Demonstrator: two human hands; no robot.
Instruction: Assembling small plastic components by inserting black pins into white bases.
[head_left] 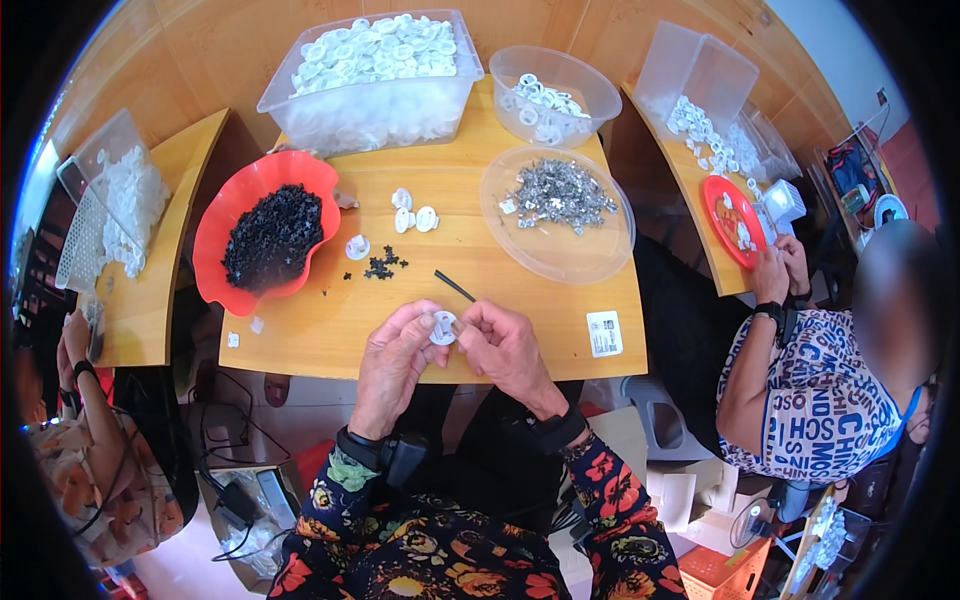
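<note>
Above the table's near edge, my left hand (393,358) grips a round white plastic part (443,328) by its rim. My right hand (503,346) meets it from the other side, thumb and fingers pinched at the part's edge; whether a smaller piece sits between them is hidden. Just beyond my fingers lies a thin black stick (455,285). Several small black plastic pieces (383,264) are scattered further off, beside one white disc (357,247). A few more white round parts (415,213) rest behind these.
A red wavy bowl (207,250) holds black pieces; a clear round lid (500,247) carries small metal pieces. At the back stand a large clear bin (370,118) and a round tub (515,60) of white parts. A printed label (604,334) lies right. Co-workers sit both sides.
</note>
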